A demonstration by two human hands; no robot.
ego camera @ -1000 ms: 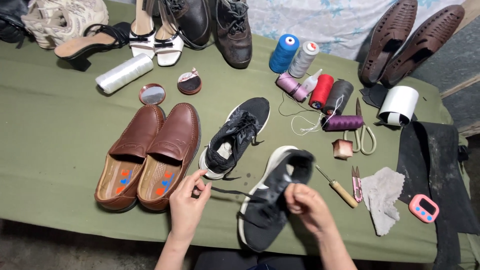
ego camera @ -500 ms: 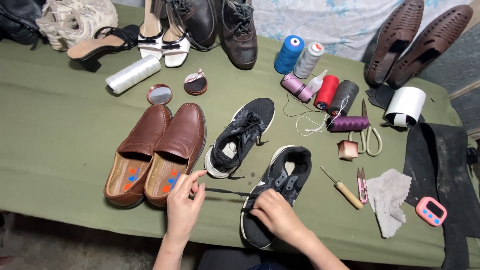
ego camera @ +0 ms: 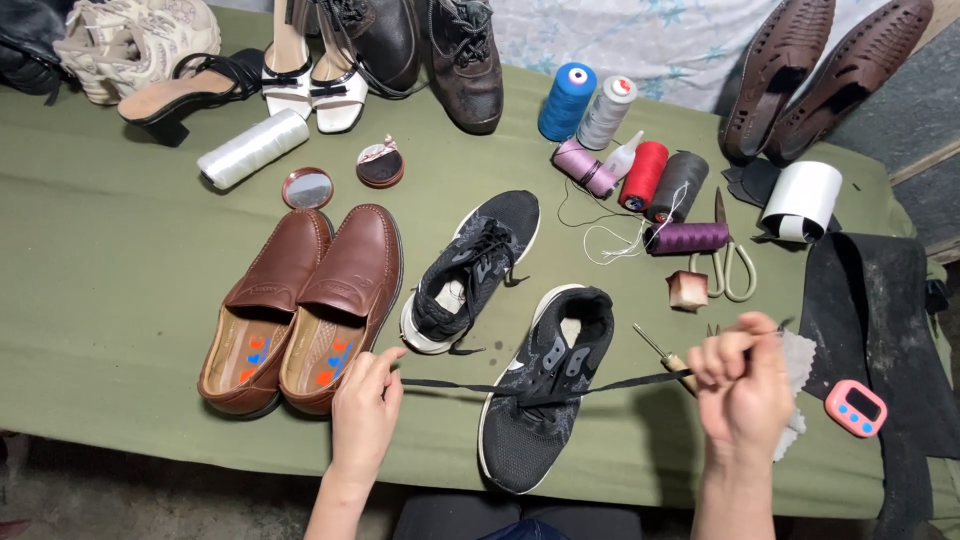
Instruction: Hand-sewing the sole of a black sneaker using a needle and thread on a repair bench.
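Note:
A black sneaker (ego camera: pixel 535 420) lies on the green cloth in front of me, toe toward me. A black shoelace (ego camera: pixel 450 384) runs through it and is stretched flat to both sides. My left hand (ego camera: pixel 365 410) pinches the lace's left end beside the brown loafers (ego camera: pixel 300 305). My right hand (ego camera: pixel 742 385) is fisted around the lace's right end, over a wooden-handled awl (ego camera: pixel 662 350) and a white rag (ego camera: pixel 800 360). The second black sneaker (ego camera: pixel 470 270) lies just beyond, laced.
Thread spools (ego camera: pixel 640 170), scissors (ego camera: pixel 728 262), a white tape roll (ego camera: pixel 800 200), a pink timer (ego camera: pixel 856 408), two round tins (ego camera: pixel 345 176) and a white spool (ego camera: pixel 252 148) lie on the green table cloth (ego camera: pixel 110 290). More shoes line the far edge. Black sheet material (ego camera: pixel 880 320) lies at right.
My right hand has swung out to the right with the lace end, pulling the lace taut across the sneaker. My left hand stayed near the loafers. The sneaker turned slightly.

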